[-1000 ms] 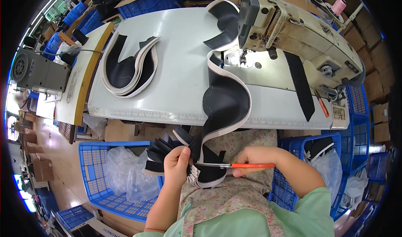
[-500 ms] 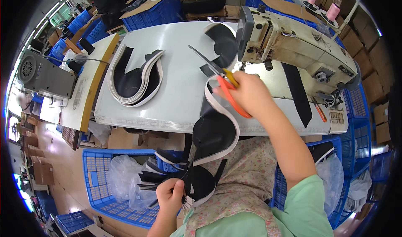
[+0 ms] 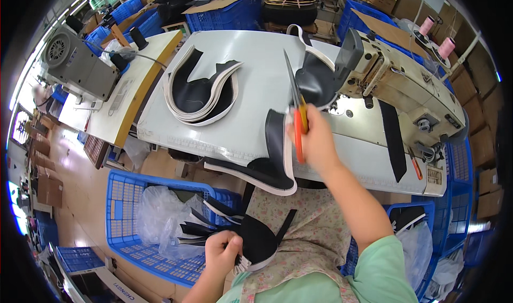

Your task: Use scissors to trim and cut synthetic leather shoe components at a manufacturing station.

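Scissors (image 3: 297, 134) with orange and yellow handles are gripped in my right hand (image 3: 318, 142), their blades pointing up and away over the white table. Against that hand's fingers hangs a curved black piece with a white edge (image 3: 275, 137); its lower part bends left past the table's front edge. Whether the fingertips pinch it is hidden. Low over my lap, my left hand (image 3: 223, 252) is closed on a bundle of black curved pieces (image 3: 260, 239) with white edges, strips fanning out to the left. Another black piece (image 3: 315, 81) lies beside the sewing machine.
The sewing machine (image 3: 406, 83) stands at the table's right, near a black strip (image 3: 393, 142) and an orange-handled tool (image 3: 416, 165). A stack of curved pieces (image 3: 200, 94) lies on the left. Below is a blue basket (image 3: 113, 196) holding plastic bags. A person sits across.
My right hand has drawn nearer, and the scissors now point more upward. The black piece has swung from over my lap to the table's front edge. My left hand keeps its bundle.
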Tool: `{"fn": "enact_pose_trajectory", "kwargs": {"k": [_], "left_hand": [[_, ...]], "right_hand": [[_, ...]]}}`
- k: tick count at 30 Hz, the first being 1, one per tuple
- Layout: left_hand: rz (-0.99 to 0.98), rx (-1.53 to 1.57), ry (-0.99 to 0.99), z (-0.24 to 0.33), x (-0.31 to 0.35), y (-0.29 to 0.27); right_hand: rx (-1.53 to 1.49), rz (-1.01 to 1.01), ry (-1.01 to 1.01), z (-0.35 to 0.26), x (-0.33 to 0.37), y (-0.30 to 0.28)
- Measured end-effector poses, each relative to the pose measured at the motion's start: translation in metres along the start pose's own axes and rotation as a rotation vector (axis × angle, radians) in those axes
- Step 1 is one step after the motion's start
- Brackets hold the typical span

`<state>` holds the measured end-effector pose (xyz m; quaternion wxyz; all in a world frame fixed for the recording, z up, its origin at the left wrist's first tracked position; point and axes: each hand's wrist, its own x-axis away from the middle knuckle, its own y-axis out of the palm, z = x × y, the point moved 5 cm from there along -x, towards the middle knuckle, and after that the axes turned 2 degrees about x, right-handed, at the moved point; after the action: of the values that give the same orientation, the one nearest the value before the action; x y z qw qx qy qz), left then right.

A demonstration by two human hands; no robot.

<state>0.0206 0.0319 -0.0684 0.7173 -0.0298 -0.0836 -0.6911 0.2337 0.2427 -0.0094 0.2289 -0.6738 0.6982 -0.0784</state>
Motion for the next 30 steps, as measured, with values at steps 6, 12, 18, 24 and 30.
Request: {"fn": "enact_pose_trajectory", "kwargs": {"k": [6,12,18,24,30], "left_hand": [[0.142,0.216,-0.099,-0.015,-0.052,0.028],[0.217,0.272,-0.034,-0.024,-0.081,0.050],[0.316,0.232,0.057,-0.018,-0.088,0.059],[0.221,0.295,-0.059,-0.021,-0.088,0.063],[0.125,0.104,-0.088,-0.017,-0.082,0.062]], "right_hand": [[0.042,-0.072,-0.029,0.009,0.101,0.013],[0.046,-0.131,-0.182,0.009,0.148,0.029],[0.059,-0.199,-0.246,-0.001,0.153,0.022],[0.133,-0.253,-0.317,-0.001,0.157,0.020],[0.185,-0.235,-0.477,-0.012,0.143,-0.007]]}}
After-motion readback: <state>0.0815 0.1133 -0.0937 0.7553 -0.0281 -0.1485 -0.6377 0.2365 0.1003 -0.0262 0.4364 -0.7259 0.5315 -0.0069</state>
